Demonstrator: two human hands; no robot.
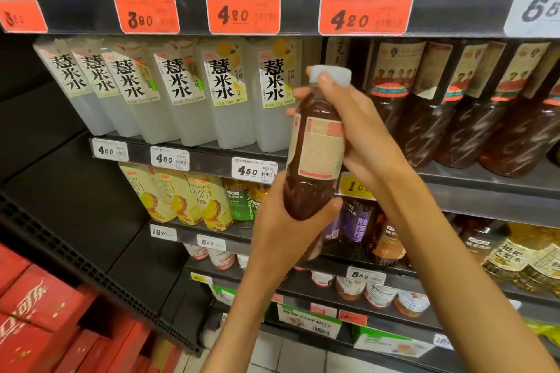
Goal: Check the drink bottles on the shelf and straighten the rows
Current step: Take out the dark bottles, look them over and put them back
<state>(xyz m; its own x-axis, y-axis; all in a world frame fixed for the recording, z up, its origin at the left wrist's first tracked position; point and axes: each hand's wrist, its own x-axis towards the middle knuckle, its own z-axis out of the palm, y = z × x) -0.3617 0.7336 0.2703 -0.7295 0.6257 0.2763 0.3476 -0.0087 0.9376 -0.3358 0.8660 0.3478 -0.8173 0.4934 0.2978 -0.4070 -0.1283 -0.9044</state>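
I hold a dark red-brown drink bottle with a white cap and a beige label in front of the shelf, slightly tilted. My right hand grips its neck and upper body, the thumb up by the cap. My left hand grips its base from below. Behind it on the middle shelf, to the right, stands a row of matching dark bottles. To the left stands a row of clear square bottles with bold black lettering.
Red price tags line the shelf edge above. Lower shelves hold yellow juice bottles, green and purple bottles and small cups. Red cola cartons are stacked at the lower left beside a black side panel.
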